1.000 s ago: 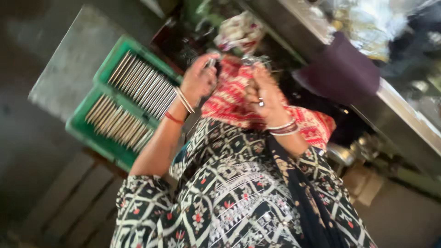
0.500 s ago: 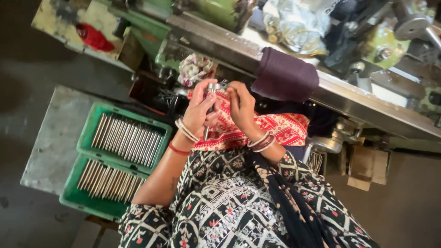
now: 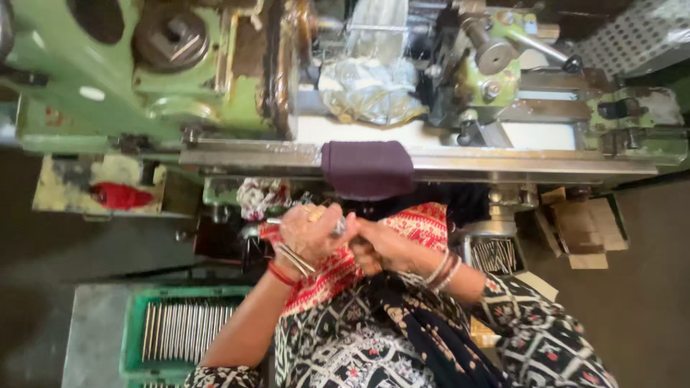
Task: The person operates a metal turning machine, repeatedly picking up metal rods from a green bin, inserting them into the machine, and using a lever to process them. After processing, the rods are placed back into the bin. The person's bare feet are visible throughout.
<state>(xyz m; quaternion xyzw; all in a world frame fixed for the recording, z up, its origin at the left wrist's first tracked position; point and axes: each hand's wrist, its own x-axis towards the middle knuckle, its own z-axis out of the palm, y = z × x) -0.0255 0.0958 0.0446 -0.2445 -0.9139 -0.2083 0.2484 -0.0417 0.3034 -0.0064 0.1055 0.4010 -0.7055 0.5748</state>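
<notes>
Both hands, left hand [image 3: 309, 233] and right hand [image 3: 381, 248], are clenched together on a small metal rod [image 3: 338, 228] over the red cloth [image 3: 417, 223], apparently wiping it before the lathe [image 3: 215, 93].

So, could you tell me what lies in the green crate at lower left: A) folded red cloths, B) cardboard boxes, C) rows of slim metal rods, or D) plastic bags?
C: the green crate holds slim metal rods laid side by side in rows.

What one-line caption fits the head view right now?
Both hands, left and right, grip a small metal part before a green lathe, beside a green crate of rods.
</notes>
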